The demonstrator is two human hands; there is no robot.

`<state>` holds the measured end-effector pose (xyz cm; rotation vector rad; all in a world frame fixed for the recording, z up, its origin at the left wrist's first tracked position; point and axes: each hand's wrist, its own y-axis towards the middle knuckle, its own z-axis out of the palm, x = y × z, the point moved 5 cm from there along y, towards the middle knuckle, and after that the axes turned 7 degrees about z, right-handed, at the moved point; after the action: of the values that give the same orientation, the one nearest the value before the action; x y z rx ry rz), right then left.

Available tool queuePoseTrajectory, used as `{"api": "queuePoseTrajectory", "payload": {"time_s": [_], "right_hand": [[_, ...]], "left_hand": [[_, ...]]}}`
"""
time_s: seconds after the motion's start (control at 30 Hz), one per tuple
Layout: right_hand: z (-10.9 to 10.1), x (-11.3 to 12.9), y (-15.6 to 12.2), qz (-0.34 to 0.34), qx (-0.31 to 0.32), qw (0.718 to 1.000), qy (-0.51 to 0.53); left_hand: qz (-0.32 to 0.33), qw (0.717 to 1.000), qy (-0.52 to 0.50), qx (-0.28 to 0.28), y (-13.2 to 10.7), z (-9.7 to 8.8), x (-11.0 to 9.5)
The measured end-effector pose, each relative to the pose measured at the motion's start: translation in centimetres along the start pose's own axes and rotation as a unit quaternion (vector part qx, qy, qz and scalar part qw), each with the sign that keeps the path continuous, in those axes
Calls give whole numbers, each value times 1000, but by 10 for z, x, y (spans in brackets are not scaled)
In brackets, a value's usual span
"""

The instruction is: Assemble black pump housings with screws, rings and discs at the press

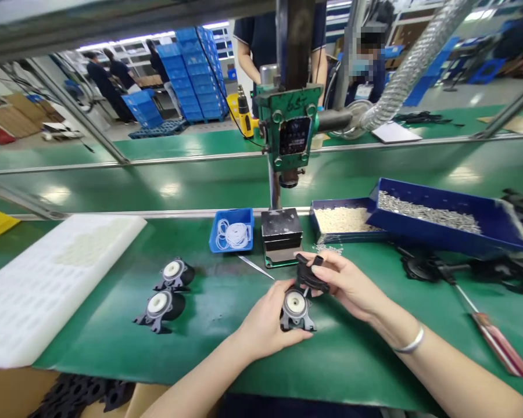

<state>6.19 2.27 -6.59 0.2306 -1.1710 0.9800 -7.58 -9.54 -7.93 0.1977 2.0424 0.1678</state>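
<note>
Before me, the left hand (265,322) holds a black housing (298,323) (I see its white centre (295,303)), while the right hand (353,285) pinches a black part (310,280) just beside it.

Steadying a white-centred black housing (296,303) on the green worktop (209,331) with the left grip (268,322). Pinching a black part (309,277) just beside it in the right grip (351,284). Facing a green-headed press (290,125).

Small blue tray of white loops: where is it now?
In the head view, the small blue tray sits near the centre, left of the black block and beyond the left hand.
</note>
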Motion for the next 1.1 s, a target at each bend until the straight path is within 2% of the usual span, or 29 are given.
{"api": "queuePoseTrajectory", "payload": {"time_s": [0.07, 0.17, 0.3, 0.4, 0.47, 0.57, 0.63, 0.7, 0.9, 1.1], "right_hand": [[5, 3, 1, -9, -9, 1000, -15], [10, -1, 3, -17, -20, 998, -49], [11, -13, 5, -31, -33, 995, -94], [12, -13, 1, -75, -50, 985, -147], [16, -8, -7, -133, -58, 963, -229], [23, -3, -21, -221, -55, 902, -366], [24, -5, -26, -240, -58, 874, -418], [21, -11, -26, -220, -62, 867, -443], [16, -24, -19, -145, -52, 877, -456], [20, -24, -21, -110, -22, 868, -484]], "left_hand": [[-2, 999, -38, -30, 2, 11, 9], [-12, 997, -53, -50, 0, 17, 19], [-27, 999, -30, -36, -5, 18, 26], [-30, 999, -7, -23, -6, 20, 27], [-25, 999, 2, -23, -6, 20, 26], [-4, 1000, 0, -26, -6, 22, 25], [17, 999, 2, -32, -6, 24, 24], [36, 998, 16, -43, -7, 24, 23], [118, 991, 43, -46, -6, 24, 19], [118, 991, 40, -44, -4, 24, 22]]}}
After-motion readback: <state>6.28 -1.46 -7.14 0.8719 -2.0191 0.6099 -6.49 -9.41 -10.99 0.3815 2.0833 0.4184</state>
